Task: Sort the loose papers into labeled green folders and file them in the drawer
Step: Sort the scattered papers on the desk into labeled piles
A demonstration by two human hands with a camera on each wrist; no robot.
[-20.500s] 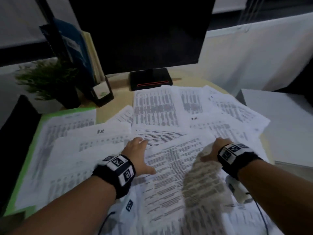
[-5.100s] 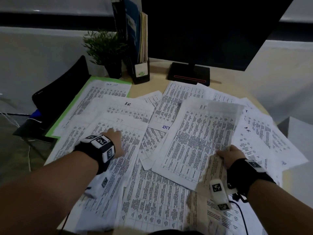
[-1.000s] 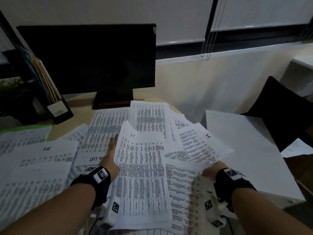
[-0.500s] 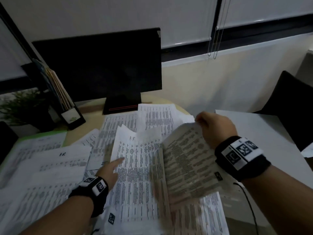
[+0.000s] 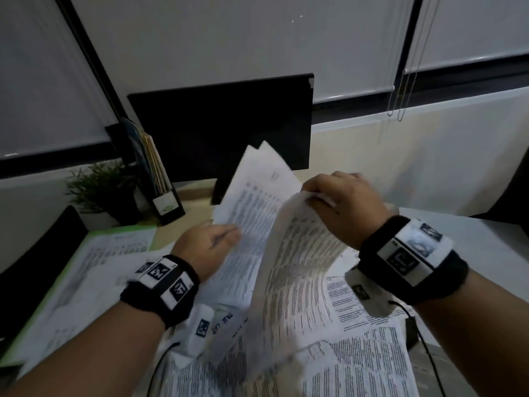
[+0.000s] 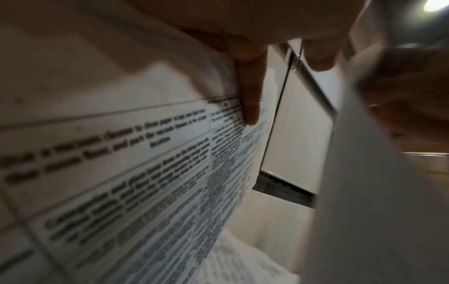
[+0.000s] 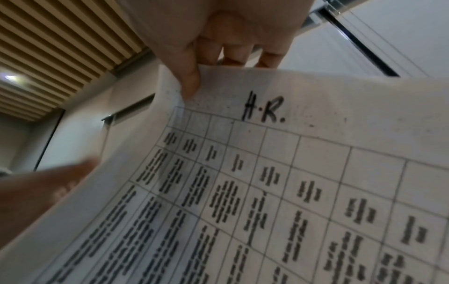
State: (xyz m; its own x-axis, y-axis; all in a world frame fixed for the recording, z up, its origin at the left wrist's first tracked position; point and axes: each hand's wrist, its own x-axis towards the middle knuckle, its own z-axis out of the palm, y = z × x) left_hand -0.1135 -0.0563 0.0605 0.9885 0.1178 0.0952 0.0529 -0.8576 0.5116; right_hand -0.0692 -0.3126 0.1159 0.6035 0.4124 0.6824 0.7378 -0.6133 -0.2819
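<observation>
My right hand [image 5: 329, 202] pinches the top edge of a printed table sheet [image 5: 292, 282] lifted off the desk; it hangs down, curved. In the right wrist view the thumb [image 7: 189, 76] presses on that sheet [image 7: 267, 192], which bears a handwritten "H.R." My left hand [image 5: 217, 239] holds a second printed sheet [image 5: 254, 202] by its lower left edge, tilted upward in front of the monitor. A finger [image 6: 250, 92] lies along this sheet [image 6: 121, 173] in the left wrist view. Several loose papers [image 5: 366, 325] cover the desk. A green folder [image 5: 43, 302] with papers on it lies at the left.
A dark monitor [image 5: 223, 130] stands at the back, with a file holder [image 5: 163, 190] of folders and a small plant [image 5: 100, 187] to its left. A white surface [image 5: 472, 253] adjoins the desk on the right. A black chair [image 5: 37, 247] is at the left.
My left hand, which pointed at a flat sheet, now holds a sheet lifted off the desk. My right hand has raised its sheet higher and toward the middle.
</observation>
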